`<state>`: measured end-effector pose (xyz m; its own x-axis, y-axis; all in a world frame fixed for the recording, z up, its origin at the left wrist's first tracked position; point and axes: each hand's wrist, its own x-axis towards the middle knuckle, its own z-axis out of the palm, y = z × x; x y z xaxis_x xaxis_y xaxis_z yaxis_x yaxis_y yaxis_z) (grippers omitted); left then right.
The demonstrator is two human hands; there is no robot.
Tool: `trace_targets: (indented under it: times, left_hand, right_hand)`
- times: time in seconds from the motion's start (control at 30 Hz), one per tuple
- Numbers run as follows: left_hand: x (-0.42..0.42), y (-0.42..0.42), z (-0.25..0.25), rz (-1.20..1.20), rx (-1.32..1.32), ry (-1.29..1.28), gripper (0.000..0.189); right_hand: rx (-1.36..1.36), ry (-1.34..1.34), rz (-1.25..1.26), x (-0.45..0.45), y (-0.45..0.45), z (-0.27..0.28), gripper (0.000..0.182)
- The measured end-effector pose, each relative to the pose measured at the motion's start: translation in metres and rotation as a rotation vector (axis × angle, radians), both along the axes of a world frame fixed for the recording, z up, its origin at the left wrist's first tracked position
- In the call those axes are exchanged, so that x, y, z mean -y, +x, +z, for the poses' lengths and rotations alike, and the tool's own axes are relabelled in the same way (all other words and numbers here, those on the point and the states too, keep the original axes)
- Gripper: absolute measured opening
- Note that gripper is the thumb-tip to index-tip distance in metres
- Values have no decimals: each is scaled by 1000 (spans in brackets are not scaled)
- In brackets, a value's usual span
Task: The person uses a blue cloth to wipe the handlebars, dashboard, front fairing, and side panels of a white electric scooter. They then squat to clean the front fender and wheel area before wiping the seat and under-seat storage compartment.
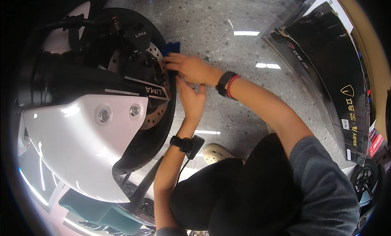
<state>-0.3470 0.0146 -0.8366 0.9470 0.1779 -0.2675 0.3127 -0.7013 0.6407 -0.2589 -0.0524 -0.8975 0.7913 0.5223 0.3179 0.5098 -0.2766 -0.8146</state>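
The front wheel of a scooter, with a black tire (pixel 137 158), a drilled brake disc (pixel 151 121) and a black brake caliper marked LIMA (pixel 140 35), stands left of centre. A glossy white front fender (pixel 76 138) with two bolts covers its lower part. My right hand (pixel 191 68) lies at the wheel's edge, its fingers over a dark blue cloth (pixel 172 49) between hand and tire. Just below it, my left hand (pixel 192 98) reaches up to the same spot, thumb apart, fingertips near the cloth and partly hidden. Whether it grips the cloth does not show.
Black cardboard boxes (pixel 323 52) with printed writing stand along the right side. A speckled grey floor (pixel 213 16) lies between them and the wheel, with a small green scrap (pixel 206 59) on it. My beige clog (pixel 217 153) is below my hands. Other scooters stand at the lower edges.
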Motion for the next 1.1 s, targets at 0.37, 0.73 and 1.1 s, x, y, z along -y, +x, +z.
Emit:
trace_targets:
  times: [0.37,0.73,1.1]
  left_hand:
    - [-17,-70,28,-177,-74,86,84]
    - [-19,-111,61,-366,-80,74,84]
    - [-9,-71,75,-415,178,-15,48]
  right_hand:
    - [-324,151,150,-2,-55,24,49]
    - [-619,220,487,19,-63,50,46]
    - [-1512,718,217,157,-85,42,50]
